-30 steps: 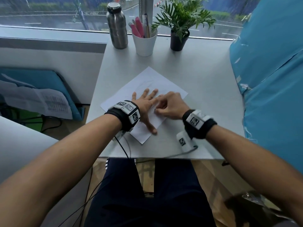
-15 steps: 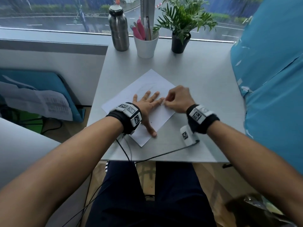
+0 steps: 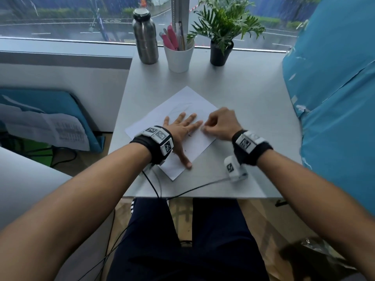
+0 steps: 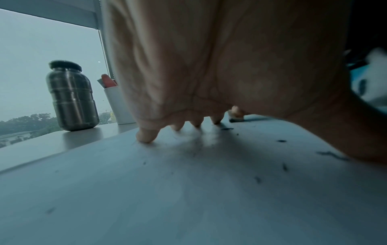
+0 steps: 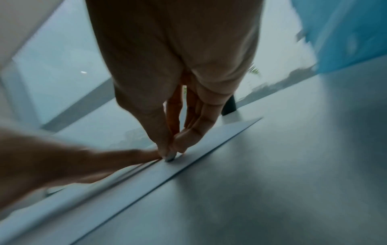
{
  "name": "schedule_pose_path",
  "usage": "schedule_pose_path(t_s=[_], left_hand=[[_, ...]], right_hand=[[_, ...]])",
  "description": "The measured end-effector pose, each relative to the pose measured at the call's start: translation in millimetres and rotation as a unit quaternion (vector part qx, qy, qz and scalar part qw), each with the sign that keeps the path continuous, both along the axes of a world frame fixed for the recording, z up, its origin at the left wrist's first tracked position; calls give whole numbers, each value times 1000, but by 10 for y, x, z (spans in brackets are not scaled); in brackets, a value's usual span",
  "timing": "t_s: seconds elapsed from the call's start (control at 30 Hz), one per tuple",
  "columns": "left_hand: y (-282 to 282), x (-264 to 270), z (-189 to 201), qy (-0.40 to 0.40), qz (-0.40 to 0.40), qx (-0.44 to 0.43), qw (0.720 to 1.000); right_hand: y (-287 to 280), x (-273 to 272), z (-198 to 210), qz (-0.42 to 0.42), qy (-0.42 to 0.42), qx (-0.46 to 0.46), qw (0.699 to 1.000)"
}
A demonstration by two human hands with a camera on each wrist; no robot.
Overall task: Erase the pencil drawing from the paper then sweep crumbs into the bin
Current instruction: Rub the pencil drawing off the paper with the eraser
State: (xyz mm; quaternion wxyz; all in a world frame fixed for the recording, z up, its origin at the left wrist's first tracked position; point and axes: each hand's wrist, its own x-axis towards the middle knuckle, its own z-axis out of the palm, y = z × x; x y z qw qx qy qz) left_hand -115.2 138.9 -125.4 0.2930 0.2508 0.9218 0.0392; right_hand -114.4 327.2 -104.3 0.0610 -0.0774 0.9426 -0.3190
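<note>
I see the left hand [image 3: 181,129] flat, fingers spread, pressing the paper [image 3: 183,102]; the right hand [image 3: 220,124] pinches an eraser [image 5: 170,157] against it; crumbs [image 4: 333,155] lie scattered near.

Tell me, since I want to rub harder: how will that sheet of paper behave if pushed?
The paper looks thin and floppy, so it would probably slide or buckle on the smooth table. The left hand lies flat on it, likely for that reason. The right hand pinches an eraser near the sheet's edge, where creasing seems likeliest.
</note>
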Motion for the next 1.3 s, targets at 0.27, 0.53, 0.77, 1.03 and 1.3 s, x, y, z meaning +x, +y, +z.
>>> schedule_pose_path(t_s=[0.27,0.53,0.77,1.03,1.3], left_hand=[[-4,9,1,2,-9,-6,1000],[-21,-9,-36,4,-10,-4,1000],[14,28,0,-2,-2,5,1000],[-15,37,18,-2,-4,4,1000],[-34,-3,-30,1,-11,3,1000]], right_hand=[[-129,200,-1,61,-23,16,998],[-285,412,-52,75,-21,7,997],[0,12,29,-35,8,32,999],[133,-130,55,-65,-4,15,998],[90,-136,38,-43,-9,19,999]])
